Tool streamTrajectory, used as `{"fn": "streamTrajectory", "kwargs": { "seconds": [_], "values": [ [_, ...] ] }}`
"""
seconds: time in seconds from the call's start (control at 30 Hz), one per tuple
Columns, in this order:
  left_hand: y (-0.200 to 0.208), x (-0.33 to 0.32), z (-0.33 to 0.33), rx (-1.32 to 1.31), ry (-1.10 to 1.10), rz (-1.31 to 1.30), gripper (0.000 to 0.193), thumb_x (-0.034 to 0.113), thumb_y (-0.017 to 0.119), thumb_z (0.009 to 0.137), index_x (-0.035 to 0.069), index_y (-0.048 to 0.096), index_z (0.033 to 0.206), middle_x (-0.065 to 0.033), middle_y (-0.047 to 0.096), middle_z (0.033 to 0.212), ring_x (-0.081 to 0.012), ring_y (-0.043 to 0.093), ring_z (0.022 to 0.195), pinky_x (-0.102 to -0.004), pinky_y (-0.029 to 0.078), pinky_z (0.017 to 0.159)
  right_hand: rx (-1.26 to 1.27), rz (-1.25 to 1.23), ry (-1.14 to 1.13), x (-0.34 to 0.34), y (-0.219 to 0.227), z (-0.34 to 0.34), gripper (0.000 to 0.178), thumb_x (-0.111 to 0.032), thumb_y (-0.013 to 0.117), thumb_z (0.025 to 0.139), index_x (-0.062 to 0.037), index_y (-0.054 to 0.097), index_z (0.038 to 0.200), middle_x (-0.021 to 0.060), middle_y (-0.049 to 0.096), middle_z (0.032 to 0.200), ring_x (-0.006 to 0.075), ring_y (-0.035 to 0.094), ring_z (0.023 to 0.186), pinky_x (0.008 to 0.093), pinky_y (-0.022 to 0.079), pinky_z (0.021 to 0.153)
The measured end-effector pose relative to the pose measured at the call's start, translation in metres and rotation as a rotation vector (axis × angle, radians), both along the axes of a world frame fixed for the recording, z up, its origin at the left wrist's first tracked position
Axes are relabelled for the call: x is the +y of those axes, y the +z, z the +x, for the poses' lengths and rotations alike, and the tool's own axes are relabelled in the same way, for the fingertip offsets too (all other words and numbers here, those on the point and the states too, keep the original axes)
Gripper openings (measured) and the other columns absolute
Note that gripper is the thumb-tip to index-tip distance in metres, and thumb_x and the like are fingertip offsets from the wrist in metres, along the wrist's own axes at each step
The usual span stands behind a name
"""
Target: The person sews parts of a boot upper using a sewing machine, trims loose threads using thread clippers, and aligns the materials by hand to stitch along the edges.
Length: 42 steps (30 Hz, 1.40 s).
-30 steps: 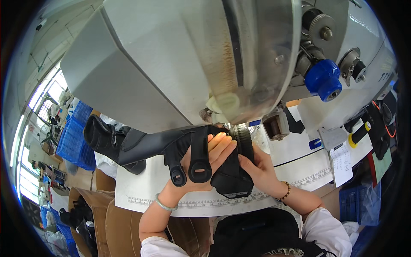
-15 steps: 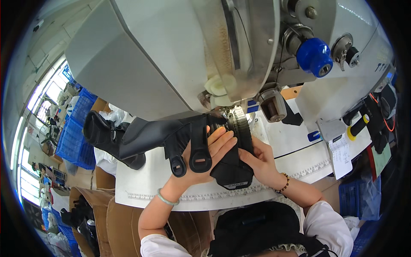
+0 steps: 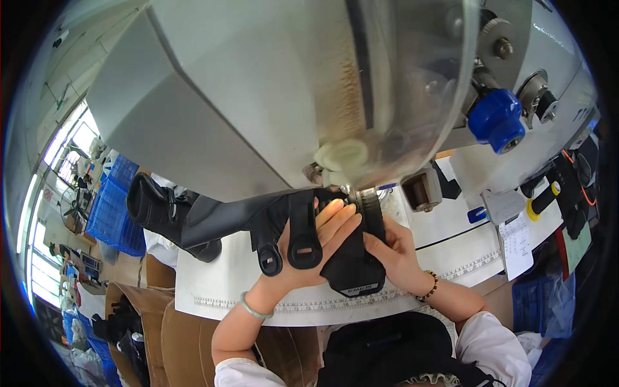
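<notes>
A black padded strap piece lies under the head of a large sewing machine, its upper edge hidden near the needle area. Two black straps with slotted, rounded ends hang from it over my left hand. My left hand rests flat on the piece, fingers stretched out and close together, pointing at the machine. My right hand pinches the piece's right edge, thumb on top and fingers curled behind. A long black leather-like part runs leftward to a boot-shaped end with lacing.
The white table has a ruler strip along its curved front edge. Right of the needle area sit a bobbin case-like metal part and a blue knob. Cardboard boxes and blue crates stand at the left.
The machine head looks larger and its knobs sit lower and further right, as the view shifted. Both hands and the black piece appear slightly lower; their hold looks the same.
</notes>
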<state>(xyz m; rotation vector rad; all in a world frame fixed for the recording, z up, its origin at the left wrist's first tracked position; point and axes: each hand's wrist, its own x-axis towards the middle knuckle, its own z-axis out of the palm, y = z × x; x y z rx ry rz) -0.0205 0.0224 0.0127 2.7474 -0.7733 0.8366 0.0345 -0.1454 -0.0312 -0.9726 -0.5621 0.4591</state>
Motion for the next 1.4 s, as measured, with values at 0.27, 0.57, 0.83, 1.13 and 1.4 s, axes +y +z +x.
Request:
{"fn": "streamTrajectory", "kwargs": {
  "seconds": [0.27, 0.57, 0.83, 1.13, 1.4],
  "values": [
    [-0.003, 0.004, 0.003, 0.039, 0.04, 0.005, 0.072, 0.011, 0.067, 0.057, 0.011, 0.049, 0.126, -0.0066, 0.05, 0.124, -0.024, 0.043, 0.121, -0.0442, 0.03, 0.104, 0.076, -0.015, 0.001, 0.001, 0.004, 0.001, 0.026, -0.009, 0.053, 0.089, 0.0039, 0.049, 0.112, 0.003, 0.058, 0.096, 0.0037, 0.053, 0.084, 0.019, 0.045, 0.072],
    [-0.015, 0.006, 0.004, -0.093, -0.096, -0.003, 0.058, 0.002, 0.063, 0.056, 0.006, 0.059, 0.114, -0.0058, 0.054, 0.12, -0.0233, 0.05, 0.114, -0.0413, 0.038, 0.1, 0.061, -0.021, 0.008, -0.007, 0.006, -0.004, 0.026, -0.009, 0.052, 0.09, 0.0041, 0.049, 0.112, 0.0027, 0.058, 0.096, 0.0034, 0.052, 0.083, 0.0193, 0.045, 0.072],
    [-0.012, 0.003, 0.002, -0.05, -0.098, -0.053, 0.067, 0.0, 0.064, 0.051, 0.005, 0.056, 0.116, -0.0069, 0.054, 0.12, -0.0236, 0.049, 0.116, -0.0421, 0.036, 0.102, -0.025, -0.064, 0.014, -0.009, 0.004, -0.002, 0.022, -0.007, 0.051, 0.09, 0.0036, 0.051, 0.109, 0.0014, 0.058, 0.094, 0.0029, 0.051, 0.082, 0.0185, 0.044, 0.071],
    [-0.005, 0.003, 0.0, -0.039, -0.077, 0.023, 0.064, 0.002, 0.064, 0.052, 0.005, 0.058, 0.115, -0.0066, 0.055, 0.12, -0.023, 0.051, 0.114, -0.0405, 0.036, 0.102, -0.005, -0.102, 0.01, -0.009, 0.005, -0.001, 0.026, -0.007, 0.052, 0.089, 0.0041, 0.049, 0.113, 0.003, 0.058, 0.097, 0.004, 0.053, 0.085, 0.0192, 0.045, 0.073],
    [-0.004, 0.007, 0.006, -0.061, -0.096, -0.019, 0.071, 0.002, 0.063, 0.047, 0.005, 0.056, 0.118, -0.007, 0.053, 0.122, -0.0242, 0.049, 0.115, -0.0422, 0.036, 0.102, 0.042, -0.057, 0.032, -0.005, 0.008, 0.004, 0.026, -0.01, 0.052, 0.09, 0.0034, 0.051, 0.111, 0.0033, 0.059, 0.095, 0.0041, 0.053, 0.084, 0.0191, 0.045, 0.072]
  ]
}}
